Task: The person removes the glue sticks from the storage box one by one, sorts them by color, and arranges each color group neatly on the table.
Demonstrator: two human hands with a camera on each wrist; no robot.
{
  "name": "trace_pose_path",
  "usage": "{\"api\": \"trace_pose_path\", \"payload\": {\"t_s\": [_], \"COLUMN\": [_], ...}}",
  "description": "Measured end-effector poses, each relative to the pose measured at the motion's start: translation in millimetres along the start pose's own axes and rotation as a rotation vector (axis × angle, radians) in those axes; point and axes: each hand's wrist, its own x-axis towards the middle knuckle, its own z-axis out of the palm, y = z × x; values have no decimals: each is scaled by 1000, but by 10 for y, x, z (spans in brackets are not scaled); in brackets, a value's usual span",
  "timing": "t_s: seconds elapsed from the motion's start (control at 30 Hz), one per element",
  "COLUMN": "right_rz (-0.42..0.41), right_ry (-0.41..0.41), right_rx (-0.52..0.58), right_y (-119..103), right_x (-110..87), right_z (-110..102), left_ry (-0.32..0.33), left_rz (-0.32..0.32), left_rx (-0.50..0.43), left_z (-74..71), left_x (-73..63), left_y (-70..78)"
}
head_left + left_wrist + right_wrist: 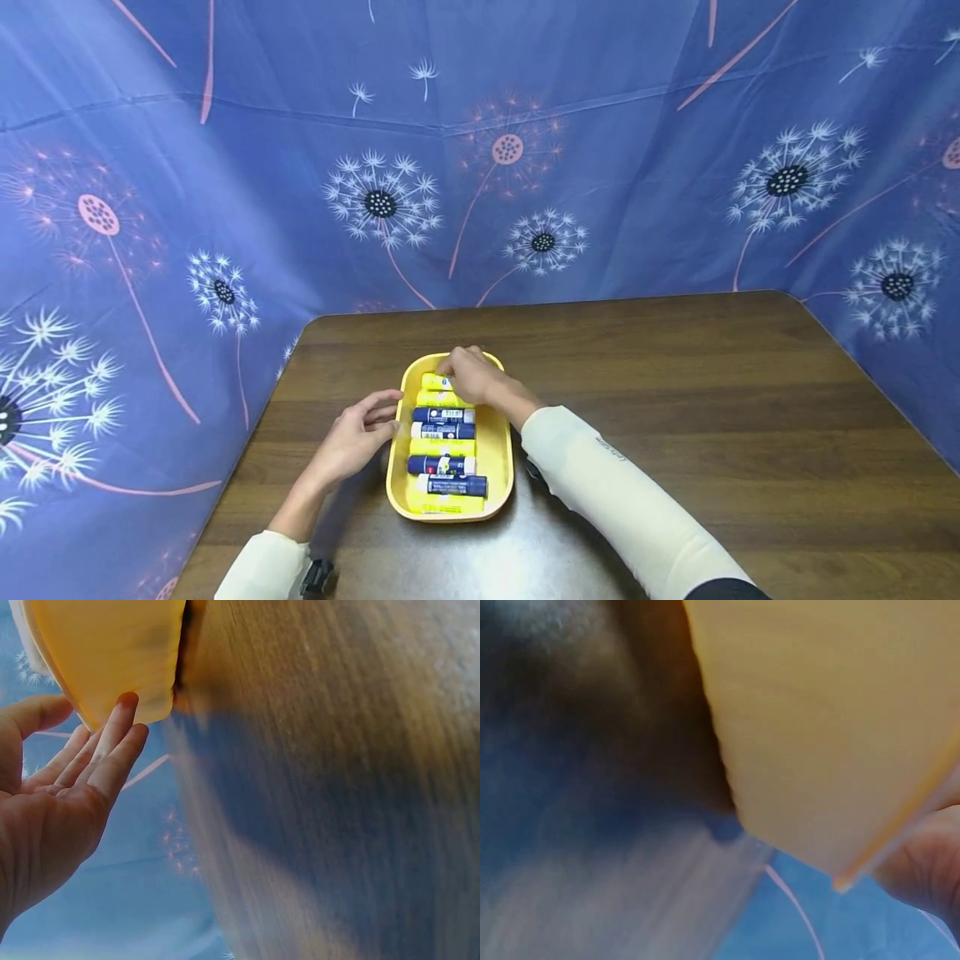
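A yellow plastic tray (497, 467) holds a column of glue sticks, some with yellow bodies and some dark blue, lying crosswise. My right hand (472, 377) reaches over the tray's far right corner, fingers bent down at the farthest yellow glue stick (432, 382). It covers that stick's right end; its fingertips are hidden, so a grip cannot be made out. In the right wrist view, part of the right hand (928, 862) shows beyond the rim. My left hand (362, 435) is at the tray's left side, its fingers loosely extended; the left wrist view shows fingertips (127, 701) against the outer wall.
The tray stands on a brown wooden table (675, 417), left of its middle. Behind the table hangs a blue cloth (630, 208) with a dandelion print. Near the tray's front end lie a dark blue glue stick (457, 485) and a yellow one (450, 503).
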Motion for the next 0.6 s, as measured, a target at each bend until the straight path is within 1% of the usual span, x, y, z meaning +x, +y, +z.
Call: {"api": "trace_pose_path", "payload": {"t_s": [0.07,0.13,0.23,0.4,0.47,0.53,0.6], "right_rz": [-13,0,37,160,229,301,382], "right_ry": [27,67,143,351,438,516,568], "right_rx": [25,71,201,505,616,699,747], "right_y": [-7,-5,26,186,279,390,498], "right_x": [-34,-74,-143,-264,-329,-399,-485], "right_z": [-66,-144,-287,-501,-549,-561,-534], "left_ry": [1,0,6,7,2,-2,-11], "left_rz": [6,9,-2,-19,-17,-17,-13], "left_rx": [-4,-5,1,18,32,44,47], "left_z": [6,9,13,-12,-21,-25,-24], "left_x": [0,1,4,19,16,11,8], "left_y": [-6,-14,-23,-41,-39,-33,-28]}}
